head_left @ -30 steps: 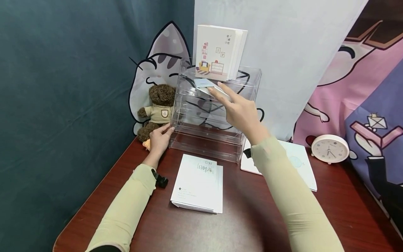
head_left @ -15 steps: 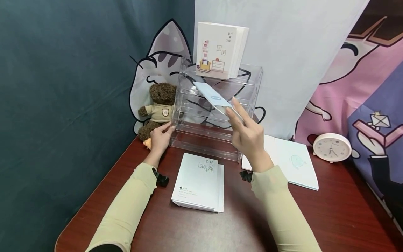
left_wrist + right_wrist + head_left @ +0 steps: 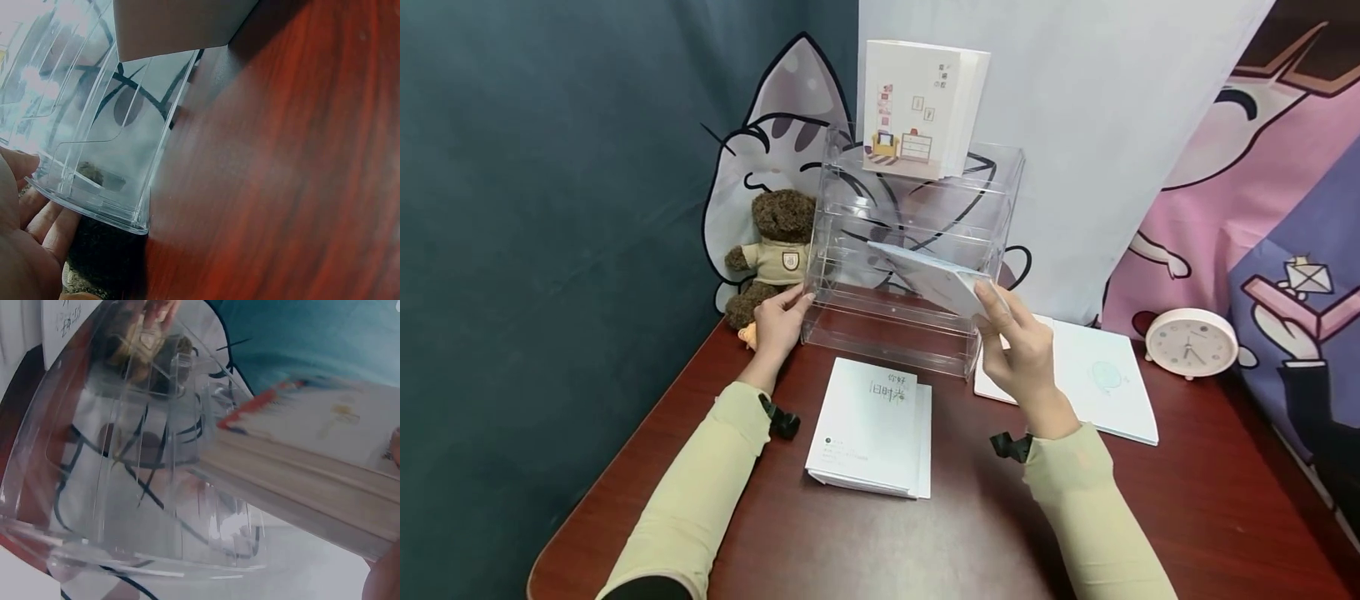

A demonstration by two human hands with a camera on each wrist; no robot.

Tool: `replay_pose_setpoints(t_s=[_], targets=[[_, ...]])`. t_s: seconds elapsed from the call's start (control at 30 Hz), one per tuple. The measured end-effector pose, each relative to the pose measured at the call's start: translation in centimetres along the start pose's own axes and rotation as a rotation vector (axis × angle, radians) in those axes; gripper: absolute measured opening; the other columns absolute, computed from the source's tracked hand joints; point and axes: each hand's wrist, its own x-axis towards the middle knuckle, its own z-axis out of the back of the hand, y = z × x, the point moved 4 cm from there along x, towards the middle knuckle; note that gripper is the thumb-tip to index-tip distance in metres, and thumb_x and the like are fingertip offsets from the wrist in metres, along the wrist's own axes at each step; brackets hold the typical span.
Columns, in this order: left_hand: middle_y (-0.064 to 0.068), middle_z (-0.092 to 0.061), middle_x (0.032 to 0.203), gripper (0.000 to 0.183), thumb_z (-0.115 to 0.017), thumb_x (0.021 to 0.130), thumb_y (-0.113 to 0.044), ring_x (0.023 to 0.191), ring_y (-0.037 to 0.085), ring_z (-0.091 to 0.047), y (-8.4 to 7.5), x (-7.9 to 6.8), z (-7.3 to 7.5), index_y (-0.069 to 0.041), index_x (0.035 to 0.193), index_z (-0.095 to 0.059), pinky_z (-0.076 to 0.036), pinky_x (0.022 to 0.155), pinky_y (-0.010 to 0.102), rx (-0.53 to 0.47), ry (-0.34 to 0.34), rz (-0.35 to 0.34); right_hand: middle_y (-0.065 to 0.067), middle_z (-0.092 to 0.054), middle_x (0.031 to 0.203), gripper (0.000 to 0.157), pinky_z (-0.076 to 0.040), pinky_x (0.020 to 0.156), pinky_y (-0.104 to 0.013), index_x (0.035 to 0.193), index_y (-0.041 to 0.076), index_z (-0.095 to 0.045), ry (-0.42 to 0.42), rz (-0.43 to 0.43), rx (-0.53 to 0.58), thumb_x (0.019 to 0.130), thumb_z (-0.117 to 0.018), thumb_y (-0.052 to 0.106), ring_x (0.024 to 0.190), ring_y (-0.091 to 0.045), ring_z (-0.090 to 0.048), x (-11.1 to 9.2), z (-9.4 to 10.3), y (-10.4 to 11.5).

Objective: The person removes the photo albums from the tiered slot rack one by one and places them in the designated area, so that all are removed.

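My right hand (image 3: 1018, 350) grips a book (image 3: 925, 279) with pale covers, thumb on one side and fingers on the other. The book is tilted in front of the middle tiers of a clear acrylic rack (image 3: 902, 218). In the right wrist view its thick page edge (image 3: 300, 469) and blurred, red-marked cover are seen beside the rack, with just bits of the hand at the right border. My left hand (image 3: 781, 325) holds the rack's lower left side, the thumb (image 3: 22, 164) at the front edge and the other fingers outside the panel.
White books (image 3: 868, 429) lie stacked on the table before the rack. More books (image 3: 906, 108) stand upright on its top. A teddy bear (image 3: 778, 250) sits to its left; an open notebook (image 3: 1097, 379) and a round clock (image 3: 1191, 343) are on the right.
My right hand has come down and back from the rack's upper part with the book, whose tilt has changed. The left hand keeps its hold on the rack's side.
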Motion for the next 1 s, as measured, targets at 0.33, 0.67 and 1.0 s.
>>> replay_pose_setpoints(t_s=[0.33, 0.67, 1.0], targets=[[0.01, -0.075, 0.108, 0.034, -0.077, 0.09, -0.033, 0.105, 0.026, -0.068, -0.3, 0.5, 0.0, -0.021, 0.122, -0.076, -0.051, 0.092, 0.043, -0.005, -0.015, -0.014, -0.023, -0.07, 0.117, 0.059, -0.054, 0.09, -0.023, 0.127, -0.007, -0.066, 0.054, -0.159, 0.206, 0.072, -0.07, -0.027, 0.109, -0.016, -0.068, 0.1, 3.3, -2.3], [0.01, -0.074, 0.112, 0.036, -0.077, 0.09, -0.036, 0.109, 0.027, -0.067, 0.1, 0.1, -0.2, -0.023, 0.124, -0.074, -0.051, 0.094, 0.043, -0.002, 0.006, 0.018, -0.01, -0.068, 0.128, 0.067, -0.057, 0.076, -0.02, 0.131, -0.013, -0.059, 0.219, -0.375, 0.443, 0.07, -0.061, -0.038, 0.105, -0.012, -0.07, -2.6, 5.7, -4.9], [0.011, -0.074, 0.111, 0.036, -0.078, 0.089, -0.035, 0.108, 0.027, -0.067, -0.2, 0.3, 0.0, -0.022, 0.122, -0.075, -0.05, 0.095, 0.042, 0.004, -0.007, 0.015, 0.001, -0.069, 0.126, 0.049, -0.057, 0.067, -0.022, 0.136, -0.009, -0.057, 0.421, -0.732, 0.676, 0.088, -0.061, -0.019, 0.09, -0.009, -0.07, -5.9, 6.2, -7.5]])
